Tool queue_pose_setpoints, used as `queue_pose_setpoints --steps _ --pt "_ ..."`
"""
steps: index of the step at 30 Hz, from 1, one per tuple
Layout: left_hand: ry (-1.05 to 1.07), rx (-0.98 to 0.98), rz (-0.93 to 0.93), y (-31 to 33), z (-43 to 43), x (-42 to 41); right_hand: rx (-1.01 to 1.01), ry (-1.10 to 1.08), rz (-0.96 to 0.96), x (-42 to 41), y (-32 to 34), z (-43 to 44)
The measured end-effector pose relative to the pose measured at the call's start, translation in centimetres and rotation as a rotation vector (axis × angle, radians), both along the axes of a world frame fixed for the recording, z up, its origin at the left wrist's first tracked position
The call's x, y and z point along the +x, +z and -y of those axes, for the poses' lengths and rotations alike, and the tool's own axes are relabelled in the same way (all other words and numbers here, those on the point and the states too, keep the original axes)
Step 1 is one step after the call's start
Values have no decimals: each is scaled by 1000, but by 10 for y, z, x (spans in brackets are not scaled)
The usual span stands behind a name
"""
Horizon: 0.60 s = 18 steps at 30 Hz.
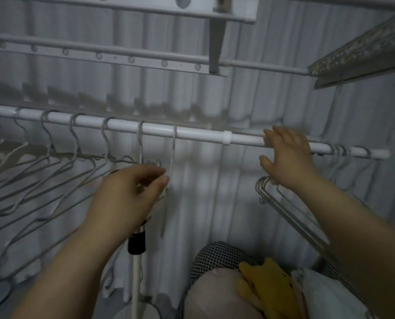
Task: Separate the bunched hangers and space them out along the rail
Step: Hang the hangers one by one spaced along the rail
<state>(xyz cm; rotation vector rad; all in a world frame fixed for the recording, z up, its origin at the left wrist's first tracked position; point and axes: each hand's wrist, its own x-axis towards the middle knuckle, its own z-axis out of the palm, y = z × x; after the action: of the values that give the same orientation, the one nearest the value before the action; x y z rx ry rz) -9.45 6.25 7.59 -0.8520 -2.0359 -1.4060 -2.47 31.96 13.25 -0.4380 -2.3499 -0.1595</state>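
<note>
White curtain (215, 100) behind rail (201, 135); L hand (127, 192) pinches hanger (174, 153), R hand (286, 157) touches rail.

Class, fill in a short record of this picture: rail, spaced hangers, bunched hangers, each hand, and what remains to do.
rail: white, running across
spaced hangers: several, spread along the rail's left part
bunch: hooks crowded near the rail's right end
left hand: pinches the rightmost spaced hanger below its hook
right hand: fingers straight, resting on the rail left of the bunch
remaining: bunch not yet spread
</note>
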Motion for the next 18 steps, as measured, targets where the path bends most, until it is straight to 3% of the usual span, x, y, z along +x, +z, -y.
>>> queue_pose_setpoints --steps 5,9,14,18 --pt "-402 -23 19 -6 -64 54 -53 -133 -101 60 -3 -47" --pt "-597 -106 83 -26 -124 85 -204 -250 -140 105 -13 -77" --pt "-750 -15 625 -52 -191 97 -554 -126 -68 136 -32 -101" --pt "-783 -44 741 -61 -223 117 -731 -17 4 144 -52 -102"
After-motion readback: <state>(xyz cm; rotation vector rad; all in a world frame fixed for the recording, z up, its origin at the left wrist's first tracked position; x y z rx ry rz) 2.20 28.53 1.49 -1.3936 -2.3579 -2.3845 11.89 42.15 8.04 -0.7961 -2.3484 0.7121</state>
